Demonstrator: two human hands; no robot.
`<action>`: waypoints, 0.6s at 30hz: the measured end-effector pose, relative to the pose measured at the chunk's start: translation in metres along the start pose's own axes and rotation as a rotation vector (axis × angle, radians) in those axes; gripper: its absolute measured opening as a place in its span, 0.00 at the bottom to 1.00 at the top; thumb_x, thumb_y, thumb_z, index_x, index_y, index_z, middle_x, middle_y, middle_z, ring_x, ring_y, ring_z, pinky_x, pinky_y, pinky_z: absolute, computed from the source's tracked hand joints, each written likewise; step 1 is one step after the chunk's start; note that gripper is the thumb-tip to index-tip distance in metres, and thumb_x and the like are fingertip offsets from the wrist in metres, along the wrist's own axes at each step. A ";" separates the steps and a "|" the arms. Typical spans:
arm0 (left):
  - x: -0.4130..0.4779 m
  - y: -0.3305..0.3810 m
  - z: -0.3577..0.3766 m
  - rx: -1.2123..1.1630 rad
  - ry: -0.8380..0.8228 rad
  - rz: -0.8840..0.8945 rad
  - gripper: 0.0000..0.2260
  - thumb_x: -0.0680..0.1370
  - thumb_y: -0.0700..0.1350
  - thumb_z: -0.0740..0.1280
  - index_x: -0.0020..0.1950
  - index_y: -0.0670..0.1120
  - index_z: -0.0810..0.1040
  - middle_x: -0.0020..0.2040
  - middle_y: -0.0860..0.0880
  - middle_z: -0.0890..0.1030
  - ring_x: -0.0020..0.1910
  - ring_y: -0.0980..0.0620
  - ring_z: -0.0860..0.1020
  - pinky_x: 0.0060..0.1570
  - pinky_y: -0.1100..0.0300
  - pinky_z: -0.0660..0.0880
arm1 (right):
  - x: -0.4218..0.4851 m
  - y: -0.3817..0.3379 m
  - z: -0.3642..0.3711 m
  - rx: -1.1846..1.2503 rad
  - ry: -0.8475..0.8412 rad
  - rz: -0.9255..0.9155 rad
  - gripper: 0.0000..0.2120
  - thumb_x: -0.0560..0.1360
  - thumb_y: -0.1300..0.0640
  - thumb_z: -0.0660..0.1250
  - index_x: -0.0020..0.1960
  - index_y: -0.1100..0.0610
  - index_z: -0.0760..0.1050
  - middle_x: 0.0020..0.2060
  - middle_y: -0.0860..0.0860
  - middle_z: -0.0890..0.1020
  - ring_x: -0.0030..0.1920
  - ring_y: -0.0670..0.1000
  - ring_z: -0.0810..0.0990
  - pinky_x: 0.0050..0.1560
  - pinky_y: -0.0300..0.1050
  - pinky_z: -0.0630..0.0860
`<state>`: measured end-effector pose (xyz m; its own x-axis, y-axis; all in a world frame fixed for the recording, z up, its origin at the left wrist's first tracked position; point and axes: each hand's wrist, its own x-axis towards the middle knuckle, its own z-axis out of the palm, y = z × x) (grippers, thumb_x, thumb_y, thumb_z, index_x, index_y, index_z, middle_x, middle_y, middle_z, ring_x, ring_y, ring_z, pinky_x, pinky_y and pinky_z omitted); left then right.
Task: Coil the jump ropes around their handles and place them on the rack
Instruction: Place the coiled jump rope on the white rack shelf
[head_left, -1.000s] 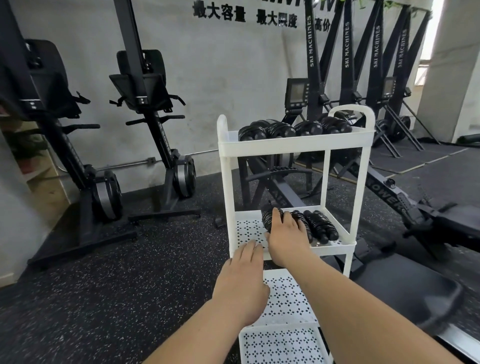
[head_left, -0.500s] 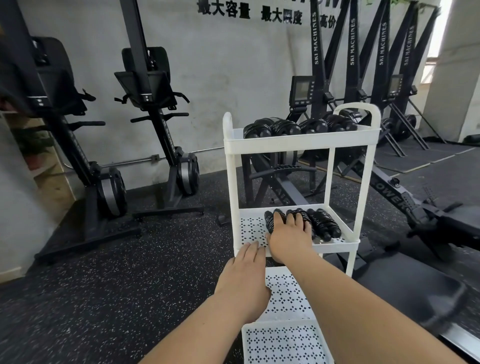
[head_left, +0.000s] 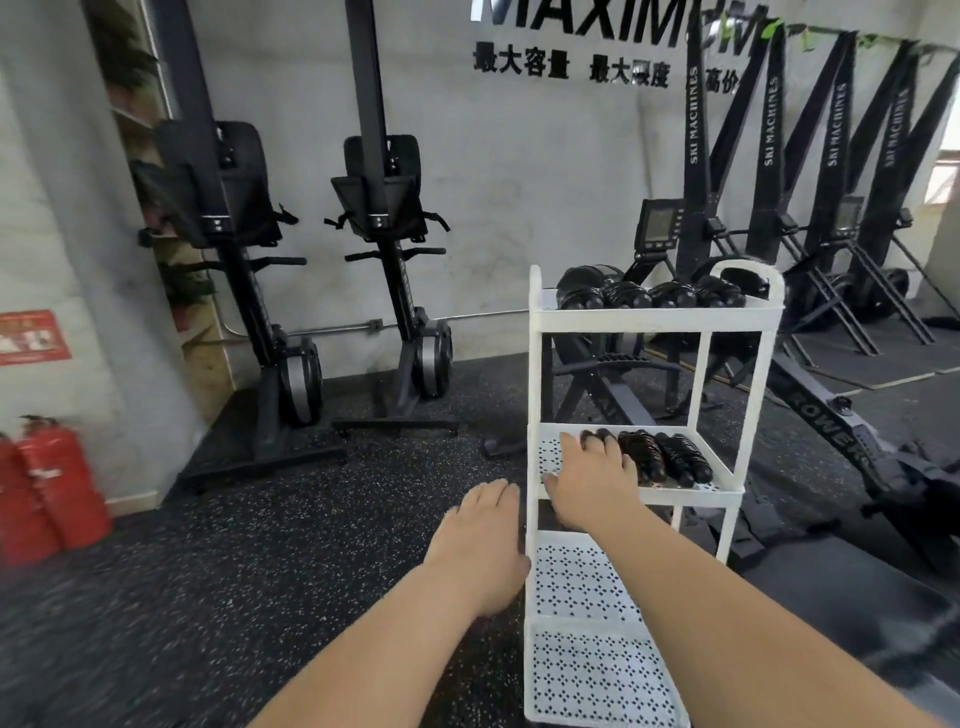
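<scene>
A white tiered rack (head_left: 748, 358) stands in front of me. Several coiled black jump ropes (head_left: 649, 296) lie on its top shelf, and a few more coiled ropes (head_left: 670, 457) lie side by side on the middle shelf. My right hand (head_left: 592, 478) lies palm down over the leftmost rope on the middle shelf, fingers spread and fairly straight, covering most of it. My left hand (head_left: 480, 540) hovers just left of the rack's front post with relaxed fingers and holds nothing.
Two lower perforated shelves (head_left: 582, 582) of the rack hold nothing. Upright black rowing machines (head_left: 384, 249) stand along the back wall, ski machines (head_left: 779, 171) at the right, a rower rail (head_left: 831, 415) behind the rack. Red fire extinguishers (head_left: 47, 483) stand at the left.
The view has swung left and up, so the rack now sits further right. My right hand stays on the middle-shelf rope; my left hand has drifted left, off the rack's front edge.
</scene>
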<state>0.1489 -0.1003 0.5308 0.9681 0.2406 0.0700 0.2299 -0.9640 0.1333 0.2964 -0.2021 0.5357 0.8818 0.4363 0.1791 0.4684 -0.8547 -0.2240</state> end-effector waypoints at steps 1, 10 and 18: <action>-0.012 -0.005 -0.005 0.004 0.008 -0.020 0.37 0.84 0.49 0.64 0.87 0.46 0.49 0.87 0.49 0.51 0.86 0.47 0.51 0.83 0.46 0.56 | -0.012 -0.010 -0.002 -0.002 0.000 -0.026 0.30 0.84 0.39 0.59 0.81 0.50 0.59 0.80 0.59 0.66 0.82 0.63 0.57 0.80 0.63 0.58; -0.128 -0.055 -0.035 0.070 0.045 -0.196 0.36 0.84 0.52 0.65 0.87 0.46 0.51 0.86 0.46 0.56 0.83 0.41 0.59 0.80 0.43 0.63 | -0.112 -0.107 -0.012 0.013 -0.082 -0.258 0.33 0.84 0.38 0.60 0.84 0.49 0.57 0.81 0.57 0.65 0.83 0.61 0.59 0.81 0.62 0.60; -0.228 -0.119 -0.045 0.090 0.064 -0.371 0.36 0.84 0.54 0.65 0.87 0.46 0.52 0.84 0.44 0.59 0.81 0.40 0.61 0.78 0.42 0.65 | -0.185 -0.196 -0.008 -0.007 -0.197 -0.431 0.35 0.83 0.38 0.62 0.85 0.48 0.57 0.81 0.56 0.65 0.82 0.60 0.60 0.80 0.61 0.62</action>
<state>-0.1034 -0.0358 0.5434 0.8097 0.5791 0.0951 0.5744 -0.8153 0.0738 0.0411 -0.1172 0.5537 0.6009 0.7963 0.0695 0.7944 -0.5853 -0.1621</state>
